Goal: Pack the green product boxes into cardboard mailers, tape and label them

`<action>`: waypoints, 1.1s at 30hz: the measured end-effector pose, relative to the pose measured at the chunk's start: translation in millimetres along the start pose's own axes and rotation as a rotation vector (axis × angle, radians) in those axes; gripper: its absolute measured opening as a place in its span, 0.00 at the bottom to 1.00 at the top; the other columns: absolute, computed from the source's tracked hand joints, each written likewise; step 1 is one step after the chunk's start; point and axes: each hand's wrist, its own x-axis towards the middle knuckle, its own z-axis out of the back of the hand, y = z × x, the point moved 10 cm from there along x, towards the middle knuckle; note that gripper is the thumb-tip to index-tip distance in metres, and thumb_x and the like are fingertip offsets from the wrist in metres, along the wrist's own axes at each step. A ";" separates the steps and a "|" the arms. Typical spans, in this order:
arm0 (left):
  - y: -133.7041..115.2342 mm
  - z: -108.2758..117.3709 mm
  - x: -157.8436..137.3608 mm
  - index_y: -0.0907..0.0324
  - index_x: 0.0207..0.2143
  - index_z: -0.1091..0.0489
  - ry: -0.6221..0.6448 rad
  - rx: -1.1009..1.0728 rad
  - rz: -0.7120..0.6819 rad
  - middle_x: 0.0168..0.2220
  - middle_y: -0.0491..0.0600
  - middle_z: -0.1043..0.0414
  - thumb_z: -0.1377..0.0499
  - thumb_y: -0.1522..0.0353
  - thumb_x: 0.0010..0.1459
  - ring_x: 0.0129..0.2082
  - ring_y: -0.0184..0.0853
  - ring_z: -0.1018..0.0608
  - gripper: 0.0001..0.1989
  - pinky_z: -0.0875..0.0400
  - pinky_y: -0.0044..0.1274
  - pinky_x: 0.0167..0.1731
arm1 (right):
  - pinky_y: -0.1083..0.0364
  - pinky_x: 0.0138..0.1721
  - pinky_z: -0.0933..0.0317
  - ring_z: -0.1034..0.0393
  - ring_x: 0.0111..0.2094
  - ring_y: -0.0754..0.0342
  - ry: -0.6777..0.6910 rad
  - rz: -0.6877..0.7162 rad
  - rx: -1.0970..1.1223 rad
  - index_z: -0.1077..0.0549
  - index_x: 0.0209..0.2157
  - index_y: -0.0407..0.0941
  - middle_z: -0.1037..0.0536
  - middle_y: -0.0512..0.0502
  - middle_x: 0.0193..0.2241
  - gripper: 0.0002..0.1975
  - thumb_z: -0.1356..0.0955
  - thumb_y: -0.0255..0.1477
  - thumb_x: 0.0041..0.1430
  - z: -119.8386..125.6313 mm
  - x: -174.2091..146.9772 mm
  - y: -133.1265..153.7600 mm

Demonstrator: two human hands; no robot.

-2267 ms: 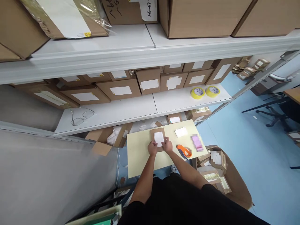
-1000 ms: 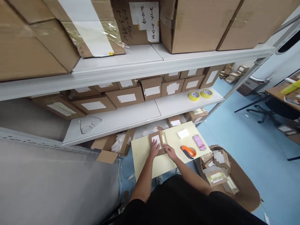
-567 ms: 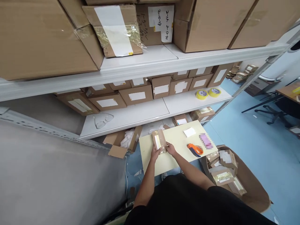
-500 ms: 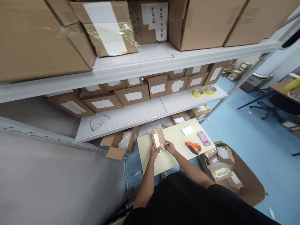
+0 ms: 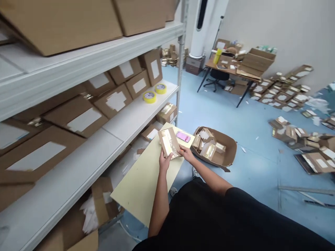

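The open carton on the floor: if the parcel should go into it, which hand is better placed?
Probably the right hand: it holds the parcel at the side nearer the open carton. The left hand grips farther from it.

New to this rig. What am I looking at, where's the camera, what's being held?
No machine here: just a person's two bare hands. Every picture comes from one camera worn on the head, looking forward and down. The left hand grips the near edge of a cardboard parcel with a white label and glossy tape; the right hand holds its right side. Beneath is a cream tabletop, bearing a pink item too pixelated to identify. Two yellow tape rolls sit on the shelf alongside; a cardboard bin holds more parcels.
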 end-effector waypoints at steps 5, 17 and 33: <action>-14.2 -136.9 34.6 0.52 0.73 0.46 0.271 -0.003 0.029 0.66 0.54 0.32 0.27 0.61 0.52 0.60 0.47 0.23 0.50 0.29 0.38 0.61 | 0.38 0.66 0.41 0.33 0.64 0.37 -0.222 -0.015 0.181 0.28 0.64 0.47 0.24 0.44 0.61 0.39 0.24 0.48 0.53 124.0 -8.8 1.2; 18.9 -342.1 104.2 0.58 0.72 0.46 0.313 0.361 0.066 0.72 0.60 0.44 0.30 0.55 0.54 0.73 0.47 0.43 0.49 0.45 0.35 0.70 | 0.35 0.68 0.46 0.37 0.67 0.37 -0.502 -0.168 -0.057 0.34 0.67 0.47 0.31 0.39 0.66 0.42 0.26 0.47 0.54 352.0 4.1 -51.7; -34.2 -331.5 125.1 0.56 0.59 0.28 0.010 0.410 -0.031 0.59 0.58 0.26 0.38 0.59 0.63 0.61 0.44 0.28 0.24 0.31 0.34 0.59 | 0.43 0.60 0.33 0.24 0.55 0.45 -0.391 0.048 -0.129 0.22 0.51 0.48 0.18 0.41 0.52 0.19 0.32 0.36 0.60 389.7 89.9 57.0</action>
